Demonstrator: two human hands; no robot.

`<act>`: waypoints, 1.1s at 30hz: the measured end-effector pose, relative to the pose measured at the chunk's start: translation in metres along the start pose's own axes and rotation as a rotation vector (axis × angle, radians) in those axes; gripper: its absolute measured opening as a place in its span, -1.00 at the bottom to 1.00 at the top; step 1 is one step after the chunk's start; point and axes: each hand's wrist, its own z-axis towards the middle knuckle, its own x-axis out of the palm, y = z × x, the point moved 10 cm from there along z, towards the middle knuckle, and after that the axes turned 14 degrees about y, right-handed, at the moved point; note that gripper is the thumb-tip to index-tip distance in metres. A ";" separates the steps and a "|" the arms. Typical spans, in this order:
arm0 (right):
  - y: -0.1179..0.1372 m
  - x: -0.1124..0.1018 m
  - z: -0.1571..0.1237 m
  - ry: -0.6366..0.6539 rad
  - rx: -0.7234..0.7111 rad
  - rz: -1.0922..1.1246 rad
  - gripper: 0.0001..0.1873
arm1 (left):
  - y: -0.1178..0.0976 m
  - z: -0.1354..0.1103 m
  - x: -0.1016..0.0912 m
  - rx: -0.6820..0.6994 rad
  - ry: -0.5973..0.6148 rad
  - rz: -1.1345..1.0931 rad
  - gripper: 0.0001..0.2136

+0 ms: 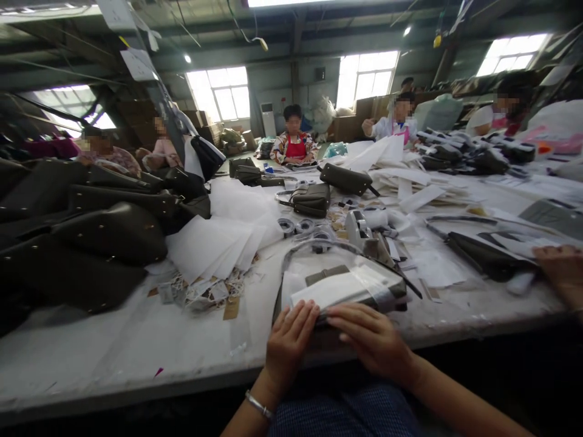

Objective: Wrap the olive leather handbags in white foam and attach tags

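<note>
A dark handbag (325, 276) lies at the table's front edge, its strap arched behind it. White paper (339, 290) covers part of the bag, and shiny clear film shows at its right end. My left hand (294, 334) rests on the bag's near edge with its fingers stretched out side by side. Close beside it, my right hand (371, 337) lies on the same edge, fingers extended toward the left. Both hands press on the paper and bag from the near side. The bag's near underside is hidden by my hands.
Dark handbags (91, 243) are heaped at the left. White paper sheets (228, 243) fan out beside tags and cords (204, 294). A tape dispenser (357, 227) and tape rolls (286, 226) stand behind my bag. A co-worker's hand (562, 267) touches another bag (487, 255) at right.
</note>
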 end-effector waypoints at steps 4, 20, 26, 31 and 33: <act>-0.080 -0.015 0.039 -0.010 0.350 0.033 -0.69 | -0.015 -0.013 0.017 -0.001 0.040 0.009 -0.62; -0.238 0.120 0.122 0.486 1.068 0.210 -0.72 | -0.013 -0.013 0.014 -0.061 -0.028 -0.017 -0.63; -0.234 0.117 0.119 0.315 0.979 0.613 -0.79 | -0.010 -0.013 0.016 -0.077 -0.035 -0.046 -0.65; -0.208 0.090 0.124 0.120 0.804 0.911 -0.63 | -0.010 -0.012 0.020 -0.081 0.021 -0.059 -0.63; -0.194 0.079 0.122 0.074 0.739 0.976 -0.54 | -0.010 -0.010 0.019 -0.078 0.050 -0.064 -0.63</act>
